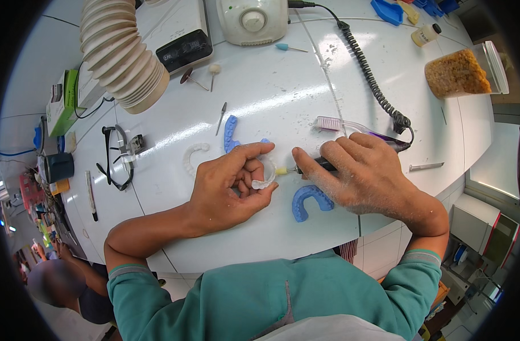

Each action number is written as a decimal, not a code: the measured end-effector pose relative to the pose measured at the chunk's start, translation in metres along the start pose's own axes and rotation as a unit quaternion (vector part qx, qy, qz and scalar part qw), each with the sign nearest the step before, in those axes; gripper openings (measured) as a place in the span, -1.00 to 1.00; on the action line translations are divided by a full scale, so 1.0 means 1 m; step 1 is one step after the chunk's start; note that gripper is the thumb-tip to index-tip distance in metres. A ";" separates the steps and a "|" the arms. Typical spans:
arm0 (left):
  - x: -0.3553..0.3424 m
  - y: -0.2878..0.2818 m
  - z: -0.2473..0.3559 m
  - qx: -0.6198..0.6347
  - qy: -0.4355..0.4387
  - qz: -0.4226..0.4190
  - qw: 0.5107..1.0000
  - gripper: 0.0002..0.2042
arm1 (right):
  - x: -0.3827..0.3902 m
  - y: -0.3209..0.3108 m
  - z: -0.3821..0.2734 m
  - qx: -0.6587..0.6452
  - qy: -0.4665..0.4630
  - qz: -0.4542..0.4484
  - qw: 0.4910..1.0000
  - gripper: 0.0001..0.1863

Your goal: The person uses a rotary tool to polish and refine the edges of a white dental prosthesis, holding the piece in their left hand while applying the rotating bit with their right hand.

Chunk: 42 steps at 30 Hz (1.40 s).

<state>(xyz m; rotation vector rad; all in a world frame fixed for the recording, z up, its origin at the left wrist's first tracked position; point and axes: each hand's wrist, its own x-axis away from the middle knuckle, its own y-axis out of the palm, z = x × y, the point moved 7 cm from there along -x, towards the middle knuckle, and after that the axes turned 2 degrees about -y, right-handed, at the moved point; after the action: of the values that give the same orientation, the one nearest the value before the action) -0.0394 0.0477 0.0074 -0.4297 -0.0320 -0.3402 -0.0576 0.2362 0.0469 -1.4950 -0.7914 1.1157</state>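
Observation:
My left hand (223,187) pinches a clear dental aligner (265,183) between thumb and fingers, its curved rim facing right. Closed around a dark rotary handpiece (393,142) is my right hand (365,173), with whitish dust on its skin. The handpiece's yellow polishing tip (281,171) points left and meets the aligner's edge or sits very close to it. Just below the right hand lies a blue dental arch model (306,200). A second blue model (230,131) is partly hidden behind my left hand, beside another clear aligner (190,157) on the table.
A ribbed suction hose (123,62) hangs at upper left. From the control box (253,23), a coiled cord (369,77) runs to the handpiece. Nearby are a toothbrush (329,123), glasses (121,162), a loose bur (220,118) and a jar of amber granules (459,74). Another person (72,284) sits at lower left.

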 end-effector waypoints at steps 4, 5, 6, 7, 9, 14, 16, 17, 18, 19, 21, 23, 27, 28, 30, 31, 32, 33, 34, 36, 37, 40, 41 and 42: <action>0.000 0.000 -0.001 -0.003 0.001 0.002 1.000 -0.41 | 0.001 0.002 0.000 -0.006 -0.002 0.005 1.000 -0.49; 0.000 0.000 -0.002 -0.002 0.000 0.003 1.000 -0.41 | 0.001 0.002 0.000 -0.006 -0.003 0.007 1.000 -0.49; 0.000 0.000 -0.002 0.001 -0.001 0.001 1.000 -0.41 | 0.001 0.001 0.000 -0.006 -0.004 0.009 1.000 -0.49; 0.000 0.000 -0.001 0.004 -0.003 -0.001 1.000 -0.41 | 0.001 0.001 0.000 -0.005 -0.004 0.011 1.000 -0.49; 0.000 0.000 -0.002 0.009 -0.004 -0.002 1.000 -0.41 | 0.001 0.001 0.001 -0.008 0.001 0.007 1.000 -0.49; 0.001 0.001 -0.002 0.010 0.007 0.000 1.000 -0.41 | 0.003 -0.002 0.003 -0.024 0.015 0.006 1.000 -0.49; 0.001 -0.001 -0.004 0.039 -0.002 -0.007 0.999 -0.39 | 0.002 -0.010 0.012 -0.043 0.028 0.014 0.999 -0.51; 0.001 -0.002 -0.004 0.054 -0.007 -0.009 0.998 -0.39 | 0.002 -0.013 0.015 -0.054 0.051 0.018 0.997 -0.53; 0.001 -0.002 -0.004 0.066 -0.010 -0.011 0.998 -0.38 | 0.001 -0.017 0.018 -0.064 0.071 0.023 0.995 -0.55; 0.001 -0.002 -0.004 0.079 -0.012 -0.012 0.997 -0.37 | 0.001 -0.020 0.020 -0.073 0.091 0.028 0.993 -0.56; 0.002 -0.003 -0.005 0.109 -0.014 -0.015 0.994 -0.36 | -0.002 -0.025 0.019 -0.080 0.103 0.026 0.991 -0.59; 0.001 -0.003 -0.006 0.145 -0.013 -0.019 0.989 -0.37 | -0.004 -0.027 0.017 -0.074 0.108 0.021 0.991 -0.60; 0.001 -0.004 -0.006 0.172 -0.018 -0.023 0.985 -0.39 | -0.005 -0.016 0.012 -0.048 0.101 0.019 0.994 -0.61; 0.001 -0.003 -0.006 0.169 -0.017 -0.024 0.985 -0.40 | -0.006 -0.016 0.011 -0.043 0.100 0.021 0.994 -0.61; 0.001 -0.004 -0.006 0.164 -0.011 -0.023 0.986 -0.40 | -0.006 -0.015 0.011 -0.034 0.099 0.008 0.994 -0.61; 0.001 -0.004 -0.006 0.161 -0.008 -0.022 0.987 -0.40 | -0.006 -0.014 0.011 -0.030 0.099 0.001 0.995 -0.61; 0.001 -0.004 -0.006 0.158 -0.004 -0.020 0.987 -0.40 | -0.007 -0.014 0.010 -0.029 0.097 -0.001 0.995 -0.61; 0.001 -0.004 -0.006 0.157 -0.010 -0.022 0.987 -0.40 | -0.007 -0.014 0.010 -0.029 0.096 -0.002 0.995 -0.60; 0.001 -0.005 -0.005 0.157 -0.017 -0.023 0.987 -0.40 | -0.007 -0.014 0.010 -0.028 0.095 -0.003 0.995 -0.60; 0.001 -0.005 -0.005 0.157 -0.023 -0.024 0.987 -0.40 | -0.007 -0.013 0.009 -0.024 0.093 -0.005 0.995 -0.59; 0.001 -0.005 -0.005 0.157 -0.023 -0.023 0.987 -0.40 | -0.007 -0.013 0.009 -0.023 0.093 -0.005 0.995 -0.59; 0.001 -0.005 -0.007 0.154 -0.021 -0.020 0.988 -0.40 | -0.007 -0.012 0.008 -0.020 0.089 -0.016 0.996 -0.57; 0.001 -0.005 -0.007 0.153 -0.020 -0.018 0.988 -0.40 | -0.007 -0.012 0.008 -0.018 0.088 -0.016 0.996 -0.57; 0.001 -0.005 -0.007 0.150 -0.019 -0.019 0.988 -0.40 | -0.007 -0.012 0.008 -0.016 0.087 -0.017 0.996 -0.57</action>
<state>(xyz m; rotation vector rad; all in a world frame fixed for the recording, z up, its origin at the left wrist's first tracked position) -0.0401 0.0405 0.0031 -0.1381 -0.1265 -0.3579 -0.0662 0.2347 0.0602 -1.5753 -0.7141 0.9377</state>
